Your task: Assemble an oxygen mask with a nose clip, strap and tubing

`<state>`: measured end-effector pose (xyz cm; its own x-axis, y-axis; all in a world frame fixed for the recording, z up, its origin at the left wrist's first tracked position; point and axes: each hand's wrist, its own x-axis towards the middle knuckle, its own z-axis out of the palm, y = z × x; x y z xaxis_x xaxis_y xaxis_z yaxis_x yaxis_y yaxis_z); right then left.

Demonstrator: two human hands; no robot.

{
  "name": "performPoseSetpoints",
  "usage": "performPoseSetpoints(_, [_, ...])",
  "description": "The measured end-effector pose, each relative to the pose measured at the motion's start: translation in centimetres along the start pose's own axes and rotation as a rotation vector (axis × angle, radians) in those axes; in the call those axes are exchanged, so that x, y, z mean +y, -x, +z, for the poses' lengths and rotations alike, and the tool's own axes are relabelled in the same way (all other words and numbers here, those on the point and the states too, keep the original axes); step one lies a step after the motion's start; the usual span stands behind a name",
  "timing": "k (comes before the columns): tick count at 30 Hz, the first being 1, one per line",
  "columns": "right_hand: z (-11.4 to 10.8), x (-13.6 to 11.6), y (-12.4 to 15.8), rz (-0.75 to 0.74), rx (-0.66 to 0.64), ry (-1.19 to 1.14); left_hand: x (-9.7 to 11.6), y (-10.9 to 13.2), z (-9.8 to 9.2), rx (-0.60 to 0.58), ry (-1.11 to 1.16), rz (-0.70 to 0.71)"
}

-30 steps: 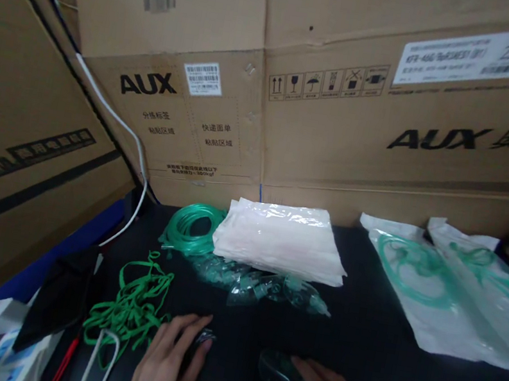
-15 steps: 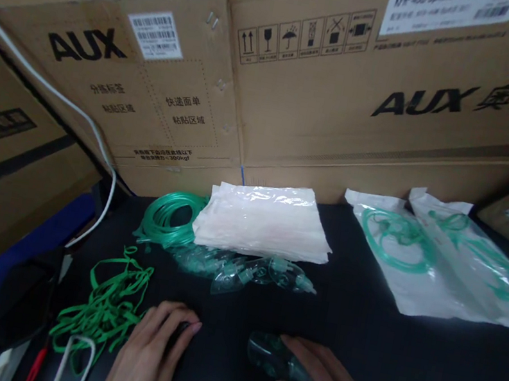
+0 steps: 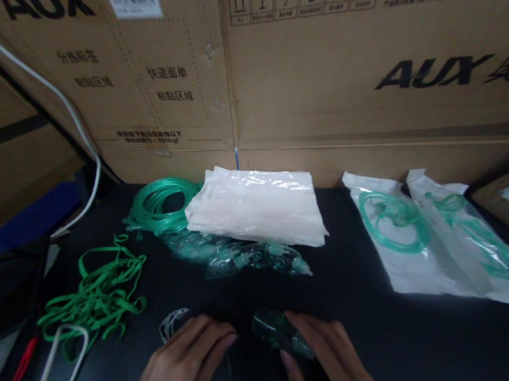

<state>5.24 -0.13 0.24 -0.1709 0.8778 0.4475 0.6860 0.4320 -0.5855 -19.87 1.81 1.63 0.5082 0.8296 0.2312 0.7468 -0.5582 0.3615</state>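
Note:
My right hand [image 3: 332, 366] grips a translucent green oxygen mask [image 3: 277, 329] between thumb and fingers, just above the black tabletop. To its left, the thumb and fingertips of my left hand [image 3: 195, 353] are pinched together. A thin pale strip [image 3: 229, 364], faint and blurred, hangs by those fingertips. Behind the left knuckles lies a small bundle of thin silvery-white strips [image 3: 172, 325], partly hidden by the hand. The two hands are apart, with the mask close to the left fingertips.
Green elastic straps [image 3: 98, 294] lie tangled on the left. Further back are coiled green tubing [image 3: 159, 204], clear masks [image 3: 233, 258] and a stack of white bags [image 3: 259, 207]. Packaged tubing sets [image 3: 390, 223] sit back right. Cardboard boxes [image 3: 300, 94] wall the rear.
My left hand has moved right, toward the mask, uncovering the silvery strips; its pinch now shows a thin strip. My right hand keeps its grip on the mask. The view has tilted down slightly.

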Motion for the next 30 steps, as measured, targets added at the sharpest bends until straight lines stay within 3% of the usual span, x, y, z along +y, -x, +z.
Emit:
performPoseSetpoints(5, [0.3,-0.2,0.2,0.045,-0.008,-0.019,0.0,1.5,-0.3,-0.022,0.039,0.005])
performPoseSetpoints(10, [0.7,0.0,0.7,0.031,-0.045,-0.029,1.1,1.9,0.8,-0.05,0.119,-0.065])
performPoseSetpoints(16, [0.1,-1.3,0.9,0.112,-0.087,-0.185,2.3,1.5,2.0,0.106,0.319,-0.225])
performPoseSetpoints(23, [0.9,-2.2,1.1,0.127,-0.057,-0.211,2.6,1.2,2.8,0.159,0.395,-0.15])
performPoseSetpoints(30, [0.5,-2.4,0.9,0.046,-0.177,-0.256,2.5,1.5,2.7,0.122,0.339,-0.14])
